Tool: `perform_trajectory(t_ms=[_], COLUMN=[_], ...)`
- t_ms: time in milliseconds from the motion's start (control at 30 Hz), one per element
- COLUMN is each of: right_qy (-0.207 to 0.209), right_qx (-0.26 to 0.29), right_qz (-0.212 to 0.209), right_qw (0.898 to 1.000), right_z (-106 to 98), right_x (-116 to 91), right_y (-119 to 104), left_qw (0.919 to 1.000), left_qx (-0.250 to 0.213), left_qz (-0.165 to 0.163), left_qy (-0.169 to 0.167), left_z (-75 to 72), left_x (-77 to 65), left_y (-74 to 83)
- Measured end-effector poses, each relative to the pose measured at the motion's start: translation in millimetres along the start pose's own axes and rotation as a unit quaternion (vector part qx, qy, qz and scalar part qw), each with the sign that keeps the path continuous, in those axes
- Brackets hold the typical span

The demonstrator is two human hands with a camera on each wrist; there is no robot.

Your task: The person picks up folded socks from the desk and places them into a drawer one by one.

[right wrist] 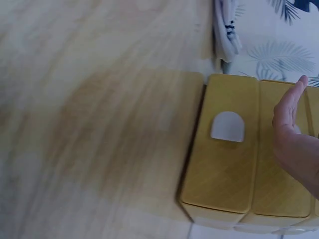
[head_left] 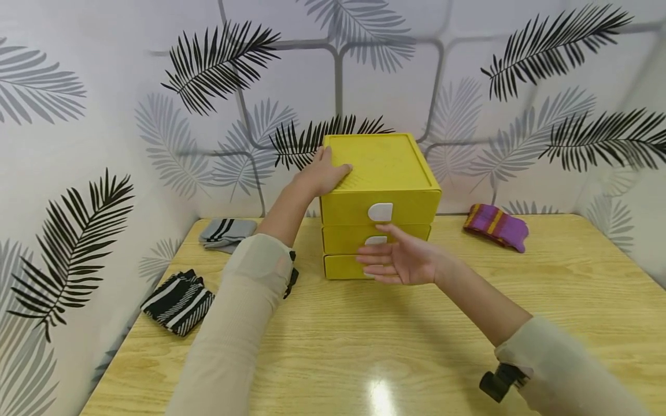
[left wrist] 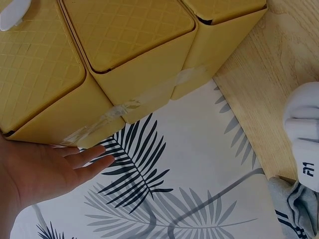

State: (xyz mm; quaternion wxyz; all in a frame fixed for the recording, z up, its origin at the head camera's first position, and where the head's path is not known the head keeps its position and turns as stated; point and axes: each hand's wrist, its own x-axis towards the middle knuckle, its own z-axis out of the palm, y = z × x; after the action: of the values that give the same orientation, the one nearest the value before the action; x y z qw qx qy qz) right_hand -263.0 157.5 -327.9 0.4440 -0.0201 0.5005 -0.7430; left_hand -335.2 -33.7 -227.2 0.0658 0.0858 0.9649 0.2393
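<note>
A yellow three-drawer box (head_left: pixel 382 162) with white pull tabs stands near the back of the table. My left hand (head_left: pixel 324 173) rests on the left edge of its top; the left wrist view shows this hand (left wrist: pixel 47 167) with fingers extended against the box. In front of the drawers is my right hand (head_left: pixel 403 258), its fingers spread and nothing held. It partly hides the middle and lower tabs. From the right wrist, the right hand (right wrist: pixel 294 139) appears before the drawer fronts (right wrist: pixel 224 169); whether it touches them I cannot tell. All drawers look closed.
Left of the box lie a folded grey sock bundle (head_left: pixel 226 233) with black stripes and a black-and-white striped bundle (head_left: pixel 178 303). A white bundle (left wrist: pixel 304 134) with dark lettering shows in the left wrist view. Purple striped socks (head_left: pixel 496 227) lie right. A patterned wall (head_left: pixel 291 75) stands behind.
</note>
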Motion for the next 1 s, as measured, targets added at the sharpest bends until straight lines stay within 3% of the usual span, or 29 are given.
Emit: perform_trajectory(t_ms=[167, 433, 667, 1000], right_qy=[0.013, 0.038, 0.055, 0.026], right_qx=[0.025, 0.079, 0.071, 0.042], right_qz=[0.012, -0.004, -0.007, 0.005], right_qw=[1.0, 0.996, 0.996, 0.999], right_z=[-8, -11, -11, -2], right_x=[6, 11, 10, -6], right_y=[10, 11, 16, 28], left_qw=[1.0, 1.0, 1.0, 1.0], left_qx=[0.0, -0.007, -0.005, -0.009], left_qz=[0.0, 0.0, 0.001, 0.0], left_qy=[0.0, 0.002, 0.0, 0.0], left_z=[0.8, 0.9, 1.8, 0.9], left_x=[0.2, 0.3, 0.4, -0.3], left_y=[-0.1, -0.9, -0.7, -0.3])
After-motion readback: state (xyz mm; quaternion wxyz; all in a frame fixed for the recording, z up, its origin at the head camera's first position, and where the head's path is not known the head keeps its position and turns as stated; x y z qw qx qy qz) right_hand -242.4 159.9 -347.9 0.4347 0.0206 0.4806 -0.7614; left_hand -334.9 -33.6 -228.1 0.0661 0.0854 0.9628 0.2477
